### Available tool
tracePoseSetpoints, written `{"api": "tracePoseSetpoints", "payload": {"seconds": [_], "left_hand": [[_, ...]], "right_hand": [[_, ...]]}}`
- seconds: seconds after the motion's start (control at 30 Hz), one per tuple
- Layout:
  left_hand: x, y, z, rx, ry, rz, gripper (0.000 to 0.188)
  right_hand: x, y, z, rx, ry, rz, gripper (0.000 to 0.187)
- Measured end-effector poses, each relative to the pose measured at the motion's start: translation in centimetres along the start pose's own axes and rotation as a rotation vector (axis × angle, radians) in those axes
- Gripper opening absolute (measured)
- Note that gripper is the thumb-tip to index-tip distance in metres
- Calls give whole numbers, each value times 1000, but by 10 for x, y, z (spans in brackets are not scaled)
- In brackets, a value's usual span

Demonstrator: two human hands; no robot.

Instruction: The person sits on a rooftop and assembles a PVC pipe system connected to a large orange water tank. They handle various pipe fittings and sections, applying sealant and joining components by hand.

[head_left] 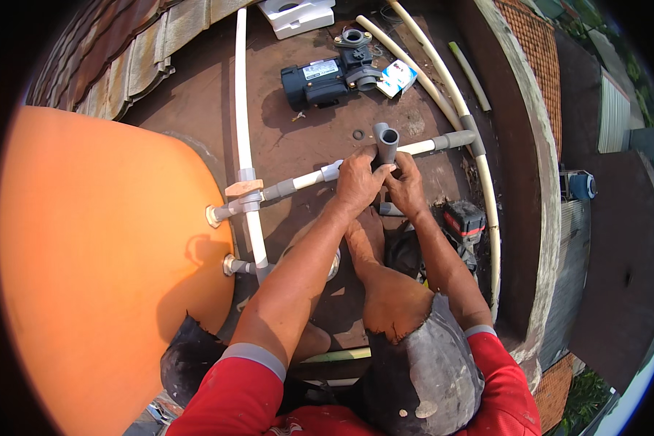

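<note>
A grey plastic pipe tee [387, 150] stands up between my hands, one round mouth facing me. My left hand [359, 182] is closed on its left side, thumb pressed across toward the fitting. On the other side the fingers of my right hand [407, 187] grip its lower part. Beyond and beside my hands runs a white pipe [416, 148], which ends at a grey elbow or tee [454, 139] on the right. My hands hide whether the held tee touches this line. To the left, a valve with an orange-brown handle [244, 188] joins the pipework.
A large orange tank [109, 247] fills the left. A dark water pump [327, 78] and a small printed box [397, 78] lie on the brown floor ahead. Long white pipes [491, 218] run by the right wall [534, 131]. A black-and-red battery tool [463, 220] sits right of my foot.
</note>
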State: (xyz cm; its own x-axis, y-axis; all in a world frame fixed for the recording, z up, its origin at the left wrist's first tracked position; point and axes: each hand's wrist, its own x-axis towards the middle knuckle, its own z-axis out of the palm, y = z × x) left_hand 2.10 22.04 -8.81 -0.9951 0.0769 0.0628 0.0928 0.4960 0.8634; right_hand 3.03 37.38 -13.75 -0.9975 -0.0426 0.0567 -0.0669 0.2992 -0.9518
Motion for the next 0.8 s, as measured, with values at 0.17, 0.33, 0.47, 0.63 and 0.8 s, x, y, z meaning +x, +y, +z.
{"api": "tracePoseSetpoints", "payload": {"seconds": [0.17,0.33,0.47,0.63,0.8], "left_hand": [[-2,1,2,-55,-11,-18,36],[5,1,0,-44,18,59,35],[8,5,0,-20,22,65,35],[7,3,0,-14,44,65,36],[7,-3,6,-14,67,98,36]], "right_hand": [[1,8,-2,33,-9,8,38],[1,8,1,140,-19,35,37],[3,9,0,206,-30,124,37],[4,8,-3,180,-60,158,37],[4,14,-3,153,-47,131,38]]}}
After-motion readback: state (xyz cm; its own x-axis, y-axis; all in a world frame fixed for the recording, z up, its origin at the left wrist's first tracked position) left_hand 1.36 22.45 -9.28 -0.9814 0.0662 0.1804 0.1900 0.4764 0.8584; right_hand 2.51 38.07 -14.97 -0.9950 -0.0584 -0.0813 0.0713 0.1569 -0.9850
